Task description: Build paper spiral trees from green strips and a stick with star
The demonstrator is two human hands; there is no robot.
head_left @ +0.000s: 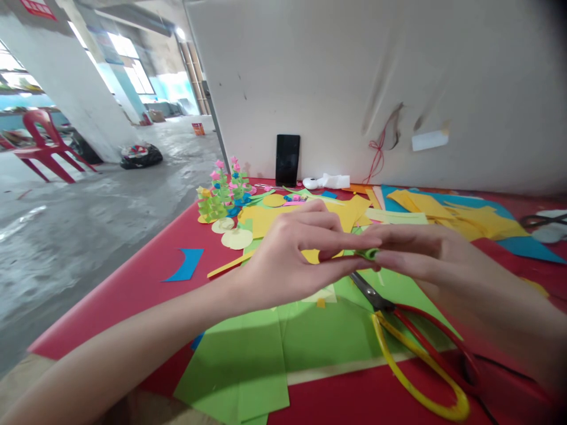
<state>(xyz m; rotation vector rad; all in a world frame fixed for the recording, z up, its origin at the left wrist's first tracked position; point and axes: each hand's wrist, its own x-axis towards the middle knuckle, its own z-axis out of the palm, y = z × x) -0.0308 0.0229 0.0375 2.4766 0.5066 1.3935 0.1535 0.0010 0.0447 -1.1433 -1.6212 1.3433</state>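
Note:
Between the fingertips of both hands is a small rolled green paper strip (368, 254). My left hand (301, 251) pinches it from the left with thumb and forefinger. From the right, the fingertips of my right hand (416, 254) press on its coiled end. Just below the hands, a pair of scissors (381, 304) with one yellow and one red handle lies on green paper sheets (328, 336). Part of the blades is hidden behind my left hand.
Small paper plants (221, 192) with pink and blue pieces stand at the back left near pale round discs (237, 238). A phone (287, 159) leans on the white board. Yellow paper (482, 218) lies over blue sheets at right; a blue scrap (188, 264) lies left.

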